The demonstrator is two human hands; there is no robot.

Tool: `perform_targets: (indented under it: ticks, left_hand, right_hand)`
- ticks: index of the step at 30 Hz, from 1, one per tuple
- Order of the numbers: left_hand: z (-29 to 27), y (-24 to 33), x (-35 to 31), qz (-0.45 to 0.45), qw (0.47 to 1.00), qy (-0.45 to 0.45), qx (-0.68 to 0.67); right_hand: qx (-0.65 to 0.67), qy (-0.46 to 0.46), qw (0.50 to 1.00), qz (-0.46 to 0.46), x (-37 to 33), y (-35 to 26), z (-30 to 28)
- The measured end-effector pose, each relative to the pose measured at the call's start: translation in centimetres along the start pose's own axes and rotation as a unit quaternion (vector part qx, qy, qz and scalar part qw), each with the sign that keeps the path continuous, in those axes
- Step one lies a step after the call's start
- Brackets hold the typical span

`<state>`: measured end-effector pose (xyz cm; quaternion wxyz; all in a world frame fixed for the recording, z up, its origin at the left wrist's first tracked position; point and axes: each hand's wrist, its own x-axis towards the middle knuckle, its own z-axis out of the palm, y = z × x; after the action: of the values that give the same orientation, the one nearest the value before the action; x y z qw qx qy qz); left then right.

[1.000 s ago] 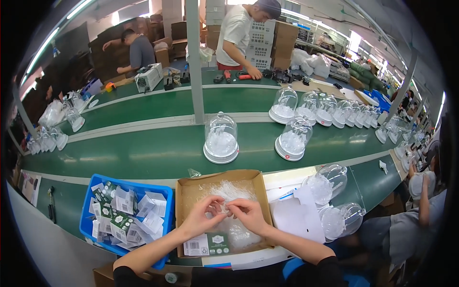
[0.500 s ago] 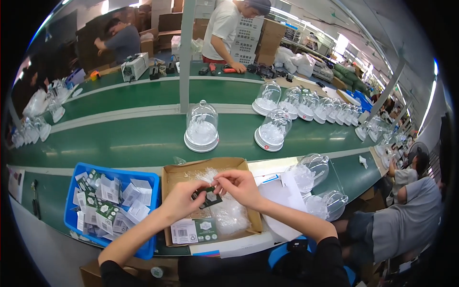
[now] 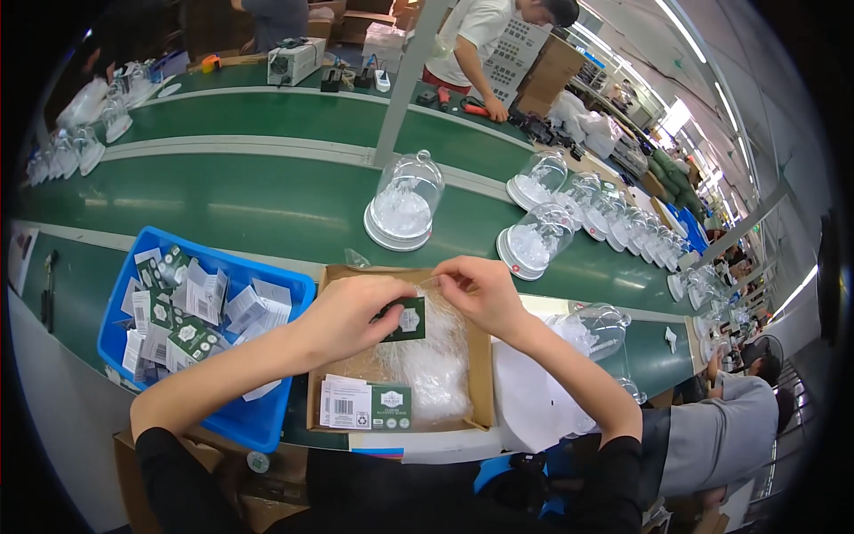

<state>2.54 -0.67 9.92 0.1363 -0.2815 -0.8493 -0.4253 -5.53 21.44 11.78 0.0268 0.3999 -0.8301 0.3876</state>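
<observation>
Gripping a green card (image 3: 411, 320), left hand (image 3: 358, 313) curled, right hand (image 3: 481, 292) closed, pinching a thin strand (image 3: 429, 280)

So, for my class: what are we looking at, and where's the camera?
No machine here: a person in black sleeves works bare-handed, seen from a wide fisheye camera worn on the head, looking down. The left hand holds a green card. The right hand is raised beside it; whether its fingers pinch anything is too small to tell. Below, a cardboard tray holds what looks like clear stringy plastic and printed cards. Left of it sits a blue bin of folded cards; beyond, clear domes on white bases stand on a green surface.
</observation>
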Motion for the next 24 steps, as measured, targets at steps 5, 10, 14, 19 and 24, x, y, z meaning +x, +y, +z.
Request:
perform_targets:
  ticks: [5,10,14,19,24]
  left_hand:
    - [-0.5,-2.1,2.0,0.004,1.0,-0.001,-0.005]
    - [-0.7,-3.9,3.7,0.023,0.999,0.043,-0.014]
    - [-1.1,-5.8,5.1,0.019,0.999,0.047,0.013]
    - [-2.9,-9.9,8.6,0.001,0.993,0.113,-0.024]
    - [-3.9,-13.5,12.5,-0.018,0.983,0.176,-0.054]
  right_hand:
    - [0.015,0.018,1.0,0.004,2.3,1.4,-0.7]
    - [-0.026,0.027,0.999,0.014,4.7,2.2,-0.9]
    - [-0.079,0.032,0.996,-0.007,6.9,3.2,-0.6]
    - [-0.106,0.084,0.99,-0.027,11.3,5.7,-0.2]
    - [0.04,0.161,0.986,0.008,16.2,8.4,0.9]
